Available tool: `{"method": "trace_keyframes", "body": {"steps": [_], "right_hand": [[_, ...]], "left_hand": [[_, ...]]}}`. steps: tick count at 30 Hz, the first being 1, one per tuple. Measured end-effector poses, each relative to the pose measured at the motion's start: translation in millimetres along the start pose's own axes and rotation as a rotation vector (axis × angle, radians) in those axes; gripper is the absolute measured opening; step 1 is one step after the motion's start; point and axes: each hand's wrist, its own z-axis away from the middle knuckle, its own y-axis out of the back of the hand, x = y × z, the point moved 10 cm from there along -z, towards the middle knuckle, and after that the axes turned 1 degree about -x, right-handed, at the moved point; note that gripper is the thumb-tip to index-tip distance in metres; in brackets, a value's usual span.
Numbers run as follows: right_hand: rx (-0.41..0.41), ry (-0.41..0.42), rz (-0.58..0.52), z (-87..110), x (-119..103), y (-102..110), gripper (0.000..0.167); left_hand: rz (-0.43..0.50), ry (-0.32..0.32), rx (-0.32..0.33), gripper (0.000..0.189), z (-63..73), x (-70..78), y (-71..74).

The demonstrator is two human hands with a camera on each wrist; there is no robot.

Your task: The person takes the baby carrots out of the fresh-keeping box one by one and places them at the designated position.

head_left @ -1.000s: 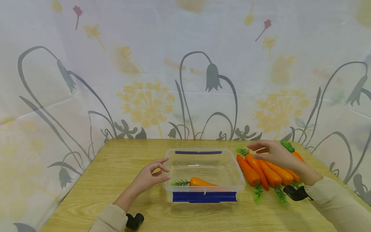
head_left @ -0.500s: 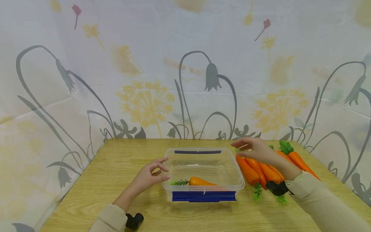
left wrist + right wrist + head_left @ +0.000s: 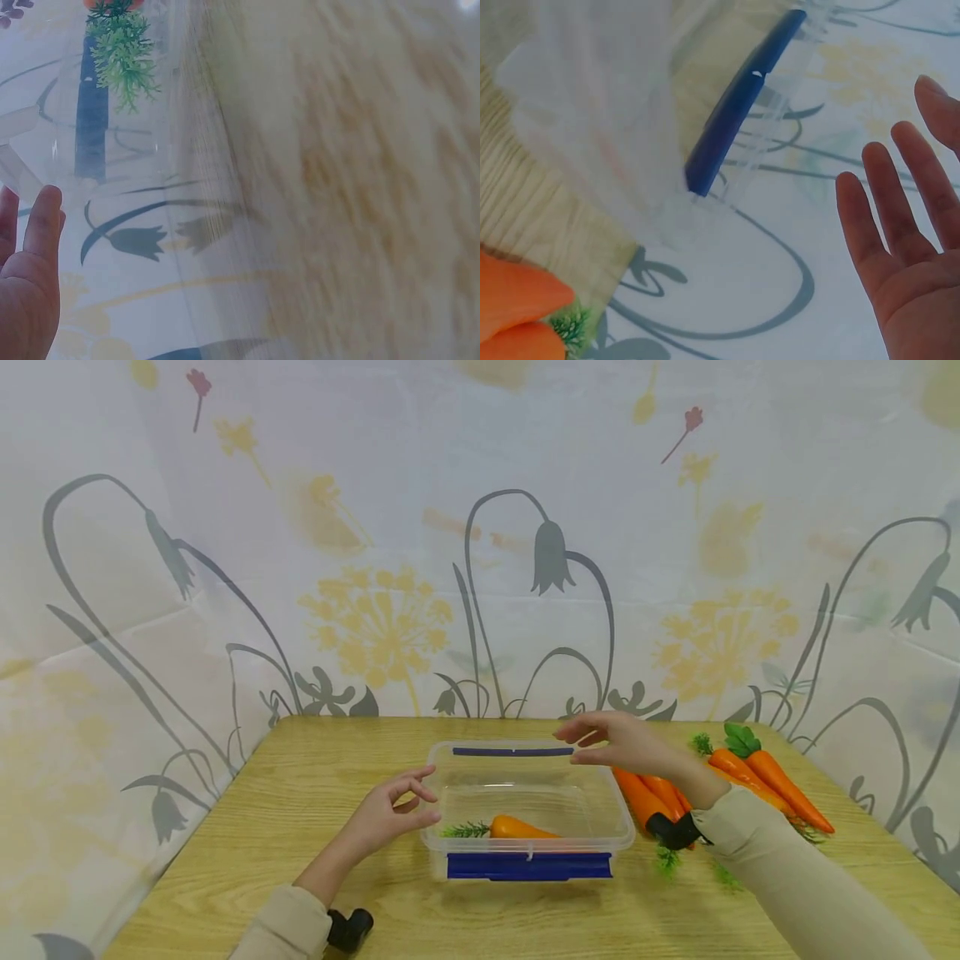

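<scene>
A clear plastic box point(image 3: 622, 827) with blue latches stands mid-table in the head view. One toy carrot point(image 3: 521, 828) with green leaves lies inside it along the near wall. My left hand point(image 3: 392, 810) is at the box's left rim, fingers loosely bent, holding nothing. Over the far right corner of the box, my right hand point(image 3: 626, 745) hovers with relaxed, empty fingers. The right wrist view shows that hand point(image 3: 911, 247) spread, beside the box's blue latch point(image 3: 742, 105). Under the right forearm lie several more carrots point(image 3: 637, 797), partly hidden by the sleeve.
Further right on the table, more carrots point(image 3: 787, 789) lie with their leaves toward the back. The wood-grain table point(image 3: 300, 768) ends at a flower-printed cloth backdrop point(image 3: 375, 527). Small black wrist cameras hang at both cuffs.
My right hand has moved left from above the carrots to the far right corner of the box, uncovering the carrots at the far right. The left hand has stayed in place.
</scene>
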Motion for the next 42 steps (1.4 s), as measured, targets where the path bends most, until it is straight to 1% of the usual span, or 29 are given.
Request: {"method": "trace_keyframes", "body": {"steps": [5,10,13,18,21,25,30,33,35,37,39,42], "right_hand": [[-0.068,0.019,-0.068,-14.5,-5,-12,0.034],[-0.148,0.027,-0.136,-25.8,-5,-25,0.035],[-0.218,0.038,-0.146,-33.2,-7,-37,0.035],[-0.341,0.035,-0.105,-44.8,-8,-60,0.033],[-0.415,0.008,-0.093,-48.4,-2,-75,0.033],[-0.51,-0.03,-0.078,-48.6,5,-96,0.033],[-0.681,-0.114,-0.096,-40.6,9,-127,0.04],[-0.752,-0.154,-0.092,-36.4,8,-142,0.044],[-0.767,-0.165,-0.078,-36.7,7,-147,0.046],[-0.754,-0.176,-0.049,-39.1,8,-149,0.047],[-0.7,-0.175,-0.024,-44.3,11,-146,0.048],[-0.596,-0.14,0.028,-52.9,13,-139,0.053]], "left_hand": [[0.001,0.001,0.006,0.028,0.4,-0.5,0.9],[-0.014,-0.006,0.015,0.023,-0.5,-0.7,1.6],[-0.016,-0.003,0.021,0.022,-0.2,-2.1,3.3],[-0.011,0.004,0.026,0.026,1.4,-4.0,5.4],[-0.018,-0.011,0.017,0.027,1.6,-2.5,3.7],[-0.023,-0.026,0.009,0.028,0.6,-1.2,1.2],[-0.022,-0.022,0.016,0.024,-0.8,-1.6,0.8],[-0.018,-0.024,0.013,0.021,-0.8,-1.1,0.6],[-0.015,-0.025,0.017,0.019,-0.8,-0.7,1.3],[-0.015,-0.025,0.021,0.019,-0.7,-0.5,2.0],[-0.011,-0.025,0.021,0.019,-0.8,0.0,2.1],[-0.006,-0.022,0.017,0.018,-0.9,0.0,1.7]]}}
